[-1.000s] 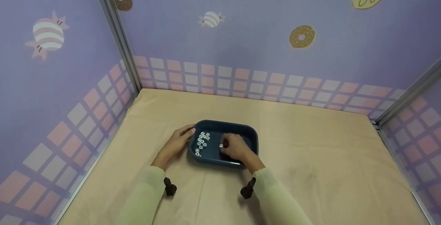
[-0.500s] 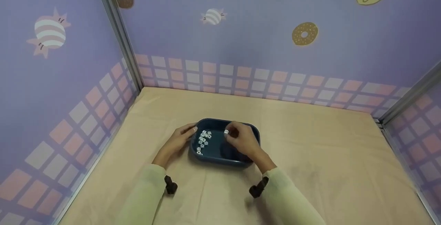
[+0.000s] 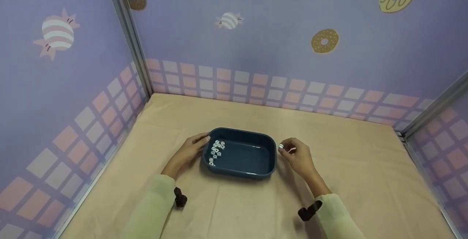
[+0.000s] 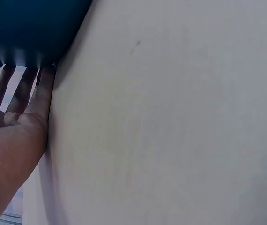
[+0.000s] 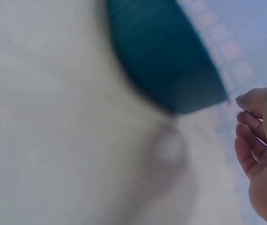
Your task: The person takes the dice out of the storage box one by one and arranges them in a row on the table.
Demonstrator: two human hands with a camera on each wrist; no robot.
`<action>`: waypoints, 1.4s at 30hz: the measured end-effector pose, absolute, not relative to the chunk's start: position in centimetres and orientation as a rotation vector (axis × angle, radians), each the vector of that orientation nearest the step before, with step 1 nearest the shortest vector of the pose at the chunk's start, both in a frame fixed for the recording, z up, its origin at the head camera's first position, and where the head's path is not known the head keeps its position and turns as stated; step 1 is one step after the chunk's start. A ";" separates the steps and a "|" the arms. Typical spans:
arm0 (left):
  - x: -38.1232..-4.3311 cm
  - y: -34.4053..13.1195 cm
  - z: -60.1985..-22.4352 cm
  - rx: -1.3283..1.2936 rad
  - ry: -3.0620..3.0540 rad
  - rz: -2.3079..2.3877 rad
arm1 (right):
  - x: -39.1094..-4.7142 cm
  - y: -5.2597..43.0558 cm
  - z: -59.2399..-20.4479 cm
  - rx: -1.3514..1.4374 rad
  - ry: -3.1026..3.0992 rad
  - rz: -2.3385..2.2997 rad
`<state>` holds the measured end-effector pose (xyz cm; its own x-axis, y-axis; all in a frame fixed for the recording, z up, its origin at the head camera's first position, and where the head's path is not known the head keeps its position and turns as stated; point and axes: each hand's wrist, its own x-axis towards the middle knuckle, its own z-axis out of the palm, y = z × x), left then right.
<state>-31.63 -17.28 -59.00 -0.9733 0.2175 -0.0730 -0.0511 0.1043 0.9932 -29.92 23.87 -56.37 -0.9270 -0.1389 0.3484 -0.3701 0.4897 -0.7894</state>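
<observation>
A deep blue tray (image 3: 244, 156) with rounded corners rests on the cloth, and several white dice (image 3: 215, 150) lie bunched along its left inner side. My left hand (image 3: 189, 150) holds the tray's left end, thumb at the rim and fingers against the outer wall. In the left wrist view those fingers (image 4: 42, 96) reach nearly straight to the tray's side. Just beyond the tray's right rim, my right hand (image 3: 299, 157) pinches one white die (image 3: 280, 146) between thumb and fingertips, above the cloth. The right wrist view shows the thumb and fingers (image 5: 248, 152) curled, with the die mostly hidden.
A beige cloth (image 3: 340, 165) covers the table. Purple walls (image 3: 263, 23) with printed sweets and checks enclose it at the back and both sides, joined by metal posts (image 3: 133, 41). A dark wrist mount (image 3: 309, 210) juts from each sleeve.
My right hand has lifted a die from inside the tray and carried it rightward past the rim. The left hand stays at the tray's left end.
</observation>
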 end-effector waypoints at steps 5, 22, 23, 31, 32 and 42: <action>-31.6 -17.2 -58.9 0.147 2.148 1.979 | -29.7 25.0 -58.2 0.366 -2.644 1.411; -31.4 -17.2 -58.7 0.126 2.193 1.946 | -29.5 25.3 -60.2 0.388 -2.781 1.372; -31.4 -17.2 -58.8 0.124 2.195 1.940 | -29.5 25.3 -60.2 0.384 -2.785 1.378; -31.5 -17.3 -59.0 0.080 2.132 1.976 | -29.4 25.4 -60.2 0.398 -2.793 1.370; -31.4 -17.3 -59.1 0.071 2.116 1.986 | -29.4 25.4 -60.2 0.402 -2.792 1.371; -31.5 -17.4 -58.9 0.103 2.139 1.958 | -29.3 25.4 -60.3 0.373 -2.802 1.402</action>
<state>-31.52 -17.38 -58.88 -0.9688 0.2120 -0.1282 -0.1090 0.0997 0.9890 -29.31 25.36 -60.28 -0.9719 -0.2162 0.0929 -0.2040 0.5772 -0.7907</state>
